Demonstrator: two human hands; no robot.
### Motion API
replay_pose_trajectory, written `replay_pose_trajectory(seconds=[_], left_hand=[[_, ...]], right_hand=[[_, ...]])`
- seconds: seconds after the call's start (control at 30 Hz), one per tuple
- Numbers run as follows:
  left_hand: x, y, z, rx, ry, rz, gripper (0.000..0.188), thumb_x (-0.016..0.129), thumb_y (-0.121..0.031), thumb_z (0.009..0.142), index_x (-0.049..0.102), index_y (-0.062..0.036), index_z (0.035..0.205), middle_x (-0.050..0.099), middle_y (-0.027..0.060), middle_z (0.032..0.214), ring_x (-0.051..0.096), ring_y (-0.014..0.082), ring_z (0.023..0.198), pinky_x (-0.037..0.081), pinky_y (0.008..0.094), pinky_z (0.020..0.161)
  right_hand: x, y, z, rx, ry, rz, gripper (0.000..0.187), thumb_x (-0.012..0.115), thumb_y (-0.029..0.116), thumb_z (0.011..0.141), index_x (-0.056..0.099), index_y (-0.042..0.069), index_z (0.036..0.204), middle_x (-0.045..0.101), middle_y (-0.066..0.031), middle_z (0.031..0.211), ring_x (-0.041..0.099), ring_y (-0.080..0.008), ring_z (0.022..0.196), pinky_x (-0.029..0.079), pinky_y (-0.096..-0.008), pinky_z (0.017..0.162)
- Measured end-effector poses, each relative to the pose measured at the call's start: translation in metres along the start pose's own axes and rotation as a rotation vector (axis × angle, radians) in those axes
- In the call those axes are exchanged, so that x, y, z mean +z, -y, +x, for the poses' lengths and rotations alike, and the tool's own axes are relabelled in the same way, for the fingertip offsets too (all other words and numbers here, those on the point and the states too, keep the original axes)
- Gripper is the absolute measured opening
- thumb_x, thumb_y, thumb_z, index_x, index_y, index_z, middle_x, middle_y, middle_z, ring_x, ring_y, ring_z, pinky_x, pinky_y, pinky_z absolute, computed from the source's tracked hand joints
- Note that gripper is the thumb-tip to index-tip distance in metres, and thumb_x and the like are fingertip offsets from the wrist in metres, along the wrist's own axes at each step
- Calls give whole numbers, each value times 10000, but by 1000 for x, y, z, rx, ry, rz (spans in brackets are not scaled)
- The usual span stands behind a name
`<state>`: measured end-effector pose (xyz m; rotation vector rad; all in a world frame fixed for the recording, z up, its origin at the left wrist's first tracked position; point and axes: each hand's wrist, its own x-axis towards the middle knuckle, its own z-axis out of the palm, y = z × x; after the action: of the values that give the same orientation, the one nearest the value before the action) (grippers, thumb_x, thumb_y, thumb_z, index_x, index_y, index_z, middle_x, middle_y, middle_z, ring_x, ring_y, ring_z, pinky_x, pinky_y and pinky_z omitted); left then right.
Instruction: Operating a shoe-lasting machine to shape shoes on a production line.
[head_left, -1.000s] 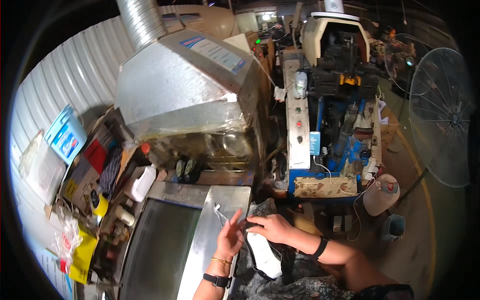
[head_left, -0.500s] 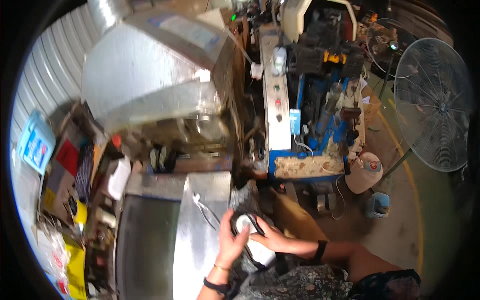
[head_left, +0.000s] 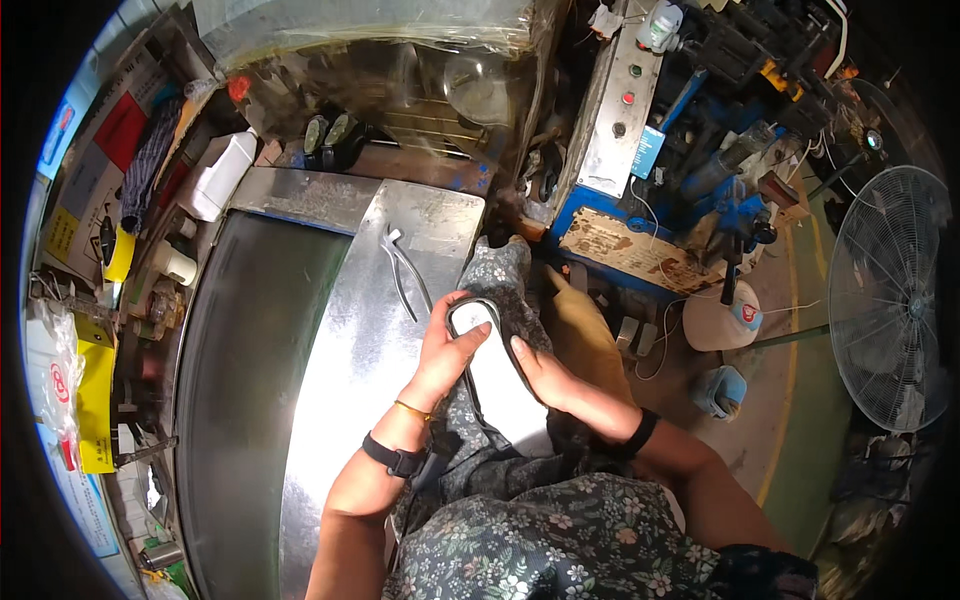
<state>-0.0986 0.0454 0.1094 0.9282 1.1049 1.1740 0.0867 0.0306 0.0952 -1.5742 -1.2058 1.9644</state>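
Over my lap lies a shoe-shaped piece (head_left: 500, 390), its long white face turned up and a dark edging running round its rounded far end. My left hand (head_left: 447, 350) wraps the far left side of it, thumb pressed on the white face near the tip. From the right, my right hand (head_left: 545, 375) grips its edge with the thumb up; the other fingers are hidden beneath. Just left of my left hand, a pair of metal pincers (head_left: 402, 265) rests on a shiny metal plate (head_left: 345, 370).
A dark conveyor belt (head_left: 260, 400) runs left of the plate. Dark shoes (head_left: 335, 140) and a white jug (head_left: 220, 175) stand beyond it. A machine with a button panel (head_left: 622, 110) is at the far right, near a white bucket-like container (head_left: 722, 318) and a large fan (head_left: 895, 300).
My view has shifted, so the bench and machines sit higher in the picture. The right hand has drawn back from the white face to the piece's right edge, uncovering more of it.
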Motion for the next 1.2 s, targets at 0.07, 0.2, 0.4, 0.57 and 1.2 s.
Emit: replay_pose_trajectory(seconds=[0.07, 0.2, 0.4, 0.57, 1.2], left_hand=[[-3, 3, 7, -49, -2, 35, 507, 694, -45, 884, 443, -47, 1325, 611, 39, 1089, 576, 128, 988, 484, 267, 867], [0, 5, 17, -25, 11, 79, 536, 692, -39, 885, 412, -36, 1342, 617, 47, 1063, 585, 130, 949, 489, 251, 838], [4, -3, 19, -58, 107, 220, 575, 701, -67, 891, 395, -27, 1376, 622, 76, 1122, 584, 158, 1038, 488, 290, 905], [3, -5, 3, -73, -133, -704, 519, 434, -341, 1034, 473, 24, 1401, 567, 120, 1367, 541, 229, 1238, 384, 378, 1093], [-14, 36, -38, 386, -336, 716, 419, 477, -279, 1022, 521, 50, 1279, 672, 257, 1051, 669, 368, 933, 521, 430, 825]], right_hand=[[3, 9, -2, -400, -257, -726, 608, 343, 470, 1040, 632, -65, 1045, 710, -216, 895, 688, -376, 855, 536, -425, 806], [3, 25, 4, -668, -381, -1175, 473, 359, 334, 1025, 603, -47, 884, 680, -178, 704, 666, -433, 665, 545, -499, 662], [-20, -12, -20, -344, 107, -226, 641, 381, 395, 1062, 216, -18, 1524, 432, -232, 1455, 363, -259, 1405, 260, -334, 1154], [-4, -18, -11, -380, 6, -77, 759, 475, 418, 1033, 125, -31, 1536, 471, -242, 1412, 461, -280, 1313, 362, -342, 1088], [44, -19, 6, -610, -310, -173, 705, 476, 343, 1017, 157, -43, 1513, 348, -336, 1473, 411, -445, 1344, 370, -444, 1087]])
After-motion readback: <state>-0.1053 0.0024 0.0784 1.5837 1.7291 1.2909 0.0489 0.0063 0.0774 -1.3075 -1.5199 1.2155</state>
